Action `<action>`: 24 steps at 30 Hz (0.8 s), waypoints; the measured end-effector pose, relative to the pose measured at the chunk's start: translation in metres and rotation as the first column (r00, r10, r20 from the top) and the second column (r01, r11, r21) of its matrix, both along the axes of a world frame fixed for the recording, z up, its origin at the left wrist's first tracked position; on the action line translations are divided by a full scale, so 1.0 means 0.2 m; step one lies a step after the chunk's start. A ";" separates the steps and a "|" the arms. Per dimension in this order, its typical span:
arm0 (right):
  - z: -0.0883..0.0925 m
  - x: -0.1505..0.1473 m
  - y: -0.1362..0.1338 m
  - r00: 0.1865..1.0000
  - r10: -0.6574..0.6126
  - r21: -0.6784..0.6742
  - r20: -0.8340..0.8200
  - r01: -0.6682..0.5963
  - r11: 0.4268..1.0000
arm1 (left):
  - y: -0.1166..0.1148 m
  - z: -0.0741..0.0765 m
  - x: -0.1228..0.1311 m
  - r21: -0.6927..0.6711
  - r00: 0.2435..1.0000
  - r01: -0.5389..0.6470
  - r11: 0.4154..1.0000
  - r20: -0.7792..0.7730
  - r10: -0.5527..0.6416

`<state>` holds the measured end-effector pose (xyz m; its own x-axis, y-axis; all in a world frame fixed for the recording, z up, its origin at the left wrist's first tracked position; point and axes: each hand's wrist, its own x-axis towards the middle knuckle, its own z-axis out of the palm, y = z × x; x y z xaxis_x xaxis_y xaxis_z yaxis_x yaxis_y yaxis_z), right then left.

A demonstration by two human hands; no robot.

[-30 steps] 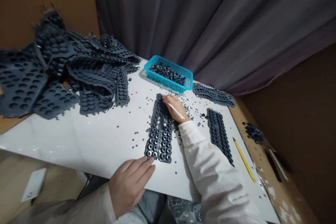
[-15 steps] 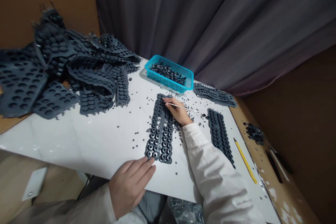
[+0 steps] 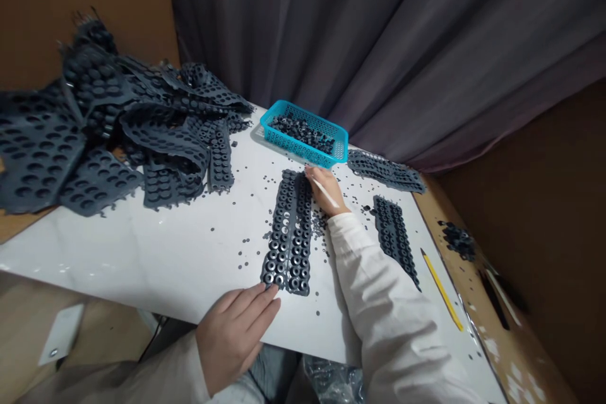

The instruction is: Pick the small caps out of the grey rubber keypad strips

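Note:
A dark grey rubber sheet (image 3: pixel 286 233) with rows of round ring-shaped parts lies lengthwise in front of me on the white table. My left hand (image 3: pixel 241 328) rests with outstretched fingers at its near left corner, fingertips touching the edge. At the sheet's far right corner, my right hand (image 3: pixel 326 190) is closed around a thin white stick (image 3: pixel 326 192). The stick's tip is hidden by the fingers. Small dark discs (image 3: pixel 318 224) lie scattered around the sheet, thickest beside my right wrist.
A blue basket (image 3: pixel 343 150) of small black parts stands behind the sheet. Heaped grey rubber sheets (image 3: pixel 99 132) fill the left. Further sheets (image 3: pixel 398 240), a yellow cutter-like tool (image 3: pixel 441 290) and a pile of black pieces (image 3: pixel 457 240) lie right. A curtain (image 3: pixel 355 44) hangs behind.
My right hand has shifted a little right, from over the sheet's far end to its right corner, and the stick now tilts more steeply. My left hand and the sheet stay put.

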<state>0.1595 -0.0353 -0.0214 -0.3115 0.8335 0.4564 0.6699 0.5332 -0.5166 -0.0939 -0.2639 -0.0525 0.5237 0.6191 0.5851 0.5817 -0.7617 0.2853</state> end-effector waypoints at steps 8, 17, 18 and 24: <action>-0.01 -0.11 -0.10 0.983 0.106 -0.081 -0.152 -0.119 0.990 | 0.01 0.03 -0.01 0.005 0.998 0.000 1.000 -0.060 0.000; -0.05 -0.12 -0.09 0.978 0.113 -0.077 -0.176 -0.128 0.989 | 0.00 0.02 -0.01 -0.011 1.000 -0.003 1.000 -0.026 0.003; -0.05 -0.12 -0.09 0.980 0.113 -0.073 -0.167 -0.126 0.989 | 0.00 0.02 -0.01 -0.006 1.000 -0.004 1.000 -0.030 0.004; -0.03 -0.12 -0.10 0.990 0.136 -0.046 -0.040 -0.137 0.989 | 0.00 0.02 -0.01 -0.003 0.999 -0.004 1.000 -0.039 0.004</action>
